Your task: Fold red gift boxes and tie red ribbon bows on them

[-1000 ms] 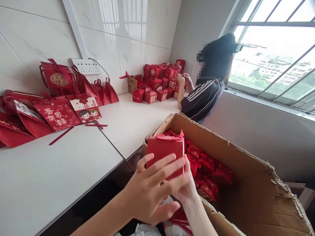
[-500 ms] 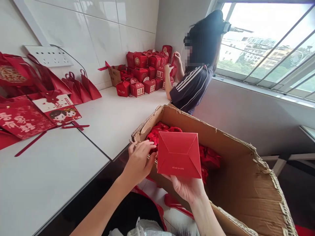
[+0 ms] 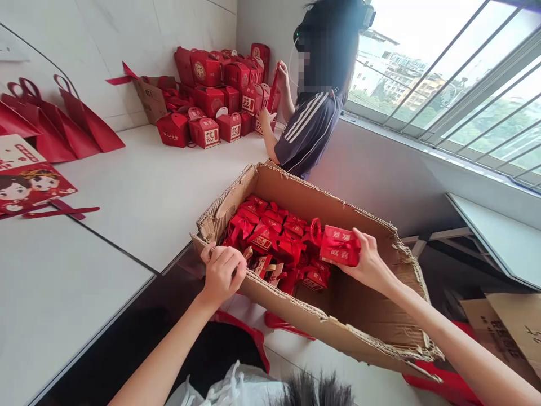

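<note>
A small red gift box (image 3: 339,245) with a ribbon bow and pale lettering is in my right hand (image 3: 371,263), its fingers and thumb closed on the box's right end. It is over the inside of a large open cardboard box (image 3: 372,352). My left hand (image 3: 224,272) has its fingers curled over the near left rim of that cardboard box. Several more red gift boxes (image 3: 289,248) with ribbons lie close together in its left part. The bare brown inside shows at the right.
On the white table (image 3: 139,186), several red gift boxes (image 3: 209,101) are stacked against the wall. Red paper bags (image 3: 84,127) stand at the left. Across the table corner a co-worker (image 3: 313,124) holds a red strip. A barred window is at the right.
My right hand has carried the gift box right and down into the cardboard box, turning its plain base away from view. My left hand has closed on the rim. The view has shifted right.
</note>
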Available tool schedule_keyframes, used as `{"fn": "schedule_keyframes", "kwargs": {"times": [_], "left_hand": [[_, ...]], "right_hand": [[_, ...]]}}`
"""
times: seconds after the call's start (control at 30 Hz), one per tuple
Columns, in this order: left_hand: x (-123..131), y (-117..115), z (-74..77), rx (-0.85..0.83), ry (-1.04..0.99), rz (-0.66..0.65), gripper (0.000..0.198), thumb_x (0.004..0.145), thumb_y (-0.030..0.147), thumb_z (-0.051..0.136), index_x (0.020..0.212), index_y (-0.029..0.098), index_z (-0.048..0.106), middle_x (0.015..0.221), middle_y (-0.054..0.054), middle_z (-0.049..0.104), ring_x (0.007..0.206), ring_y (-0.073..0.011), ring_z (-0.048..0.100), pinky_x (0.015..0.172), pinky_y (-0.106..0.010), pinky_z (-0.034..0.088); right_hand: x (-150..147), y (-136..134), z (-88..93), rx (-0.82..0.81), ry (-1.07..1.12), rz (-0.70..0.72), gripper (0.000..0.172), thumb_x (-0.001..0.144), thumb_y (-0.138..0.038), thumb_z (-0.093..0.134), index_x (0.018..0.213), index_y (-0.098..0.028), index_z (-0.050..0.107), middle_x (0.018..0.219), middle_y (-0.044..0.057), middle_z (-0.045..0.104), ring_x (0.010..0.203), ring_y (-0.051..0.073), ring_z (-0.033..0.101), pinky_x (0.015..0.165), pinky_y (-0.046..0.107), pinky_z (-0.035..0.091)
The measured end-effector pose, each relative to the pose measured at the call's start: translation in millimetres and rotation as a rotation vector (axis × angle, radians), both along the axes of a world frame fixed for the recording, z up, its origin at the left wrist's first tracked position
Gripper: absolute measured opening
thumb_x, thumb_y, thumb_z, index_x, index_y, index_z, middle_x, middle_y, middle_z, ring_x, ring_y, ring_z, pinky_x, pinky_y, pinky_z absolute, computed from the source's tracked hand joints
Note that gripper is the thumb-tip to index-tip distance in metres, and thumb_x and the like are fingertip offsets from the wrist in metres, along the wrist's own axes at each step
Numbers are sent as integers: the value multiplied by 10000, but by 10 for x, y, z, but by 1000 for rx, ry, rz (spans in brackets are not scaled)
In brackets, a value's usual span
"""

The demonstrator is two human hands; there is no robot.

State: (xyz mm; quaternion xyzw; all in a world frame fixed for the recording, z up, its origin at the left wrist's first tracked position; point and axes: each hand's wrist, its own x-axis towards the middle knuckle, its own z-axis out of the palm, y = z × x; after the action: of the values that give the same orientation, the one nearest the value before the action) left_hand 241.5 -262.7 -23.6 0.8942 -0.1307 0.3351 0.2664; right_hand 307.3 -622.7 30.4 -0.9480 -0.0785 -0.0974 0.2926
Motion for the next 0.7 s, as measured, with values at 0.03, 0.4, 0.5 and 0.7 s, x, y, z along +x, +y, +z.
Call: {"fn": "schedule_keyframes", "kwargs": {"times": [0.03,0.4,0.5,0.7], "left_hand": [[11,2,-11,-2,-11,-8,237,833,205,407,649,226,554,679,-9,644,720,-198,537,913,-425,278],[5,-16,27,-15,-97,-32,283,870,184,390,626,201,533,656,3,631,681,-170,497,901,-405,266],[-10,-6,25,-11,-81,-42,277,874,187,391,636,199,533,660,4,632,686,-170,505,896,-404,267],[15,-26,2,-36,-122,-29,271,861,187,394,632,203,537,657,1,633,692,-171,506,876,-395,275]], "right_hand": [[39,-58,-107,-78,14,34,959,577,-471,740,1355,-120,302,1282,214,357,1181,365,459,1016,545,359],[140,-260,-1159,-217,277,-19,837,630,-515,615,1302,-136,291,1259,185,414,1203,339,466,1037,484,375],[157,-456,-1083,-223,256,48,843,605,-517,640,1294,-157,316,1266,176,417,1199,344,471,1019,486,394],[49,-632,-1020,-110,326,-25,851,450,-386,753,1192,-138,420,1184,160,504,1167,352,493,1020,477,394]]}}
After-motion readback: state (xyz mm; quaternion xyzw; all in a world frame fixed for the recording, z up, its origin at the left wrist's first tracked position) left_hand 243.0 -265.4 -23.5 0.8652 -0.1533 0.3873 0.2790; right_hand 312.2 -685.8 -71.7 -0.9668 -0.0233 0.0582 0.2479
